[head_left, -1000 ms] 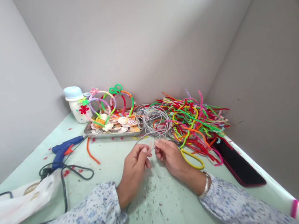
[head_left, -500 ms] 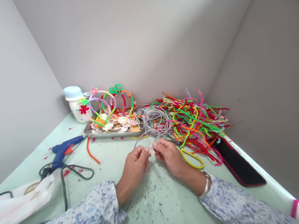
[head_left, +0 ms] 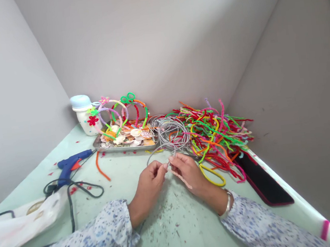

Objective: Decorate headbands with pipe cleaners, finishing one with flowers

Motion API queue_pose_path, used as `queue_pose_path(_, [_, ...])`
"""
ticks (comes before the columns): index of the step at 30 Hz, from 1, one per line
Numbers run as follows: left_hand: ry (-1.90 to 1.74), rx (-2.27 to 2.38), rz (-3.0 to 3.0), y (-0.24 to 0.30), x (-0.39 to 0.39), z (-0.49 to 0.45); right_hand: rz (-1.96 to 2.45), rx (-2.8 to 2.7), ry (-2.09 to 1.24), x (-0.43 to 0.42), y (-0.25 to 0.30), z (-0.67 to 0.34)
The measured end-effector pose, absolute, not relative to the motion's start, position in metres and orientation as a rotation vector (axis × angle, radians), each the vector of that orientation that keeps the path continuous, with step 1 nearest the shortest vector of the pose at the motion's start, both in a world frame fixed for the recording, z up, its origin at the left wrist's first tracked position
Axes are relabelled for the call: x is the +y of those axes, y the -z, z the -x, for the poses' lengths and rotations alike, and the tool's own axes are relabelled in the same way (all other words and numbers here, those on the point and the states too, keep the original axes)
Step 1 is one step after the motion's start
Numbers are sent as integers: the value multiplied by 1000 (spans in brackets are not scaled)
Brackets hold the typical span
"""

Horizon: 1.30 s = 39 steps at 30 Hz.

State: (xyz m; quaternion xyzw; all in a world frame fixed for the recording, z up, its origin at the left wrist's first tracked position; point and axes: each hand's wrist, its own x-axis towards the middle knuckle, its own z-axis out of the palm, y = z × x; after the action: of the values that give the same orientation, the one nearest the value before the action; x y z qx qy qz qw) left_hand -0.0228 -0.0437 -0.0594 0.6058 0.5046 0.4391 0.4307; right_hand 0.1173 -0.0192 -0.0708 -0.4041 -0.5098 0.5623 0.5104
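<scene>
My left hand (head_left: 150, 183) is closed in a pinch, its thumb and fingertip on the end of a thin grey wire. Close beside it, my right hand (head_left: 191, 174) is also pinched, the fingertips of both hands nearly meeting. A pale pink pipe cleaner (head_left: 182, 178) hangs from between the fingertips, slanting down in front of my right palm. The coil of grey wire (head_left: 172, 132) lies just beyond my hands, and its strands run down toward them. Exactly how the wire and pipe cleaner meet at the fingertips is hard to make out.
A metal tray (head_left: 126, 148) holds shells, with pipe-cleaner headbands standing on it. A bottle (head_left: 86, 119) stands behind. Left lies a blue glue gun (head_left: 68, 165) with its cord and a white bag (head_left: 30, 224). Right are many pipe cleaners (head_left: 214, 133), yellow-handled scissors (head_left: 212, 175) and a black object (head_left: 265, 183).
The pale pink pipe cleaner now shows hanging down before my right palm. My left hand's fingers have shifted slightly toward my right, and the fingertips are closer together.
</scene>
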Motion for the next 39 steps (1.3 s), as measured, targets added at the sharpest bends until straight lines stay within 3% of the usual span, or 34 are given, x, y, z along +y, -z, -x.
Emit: queue_pose_path(39, [-1138,1323,-1638,59,-50,21,1004,-1196,-1411,-24,64,-115])
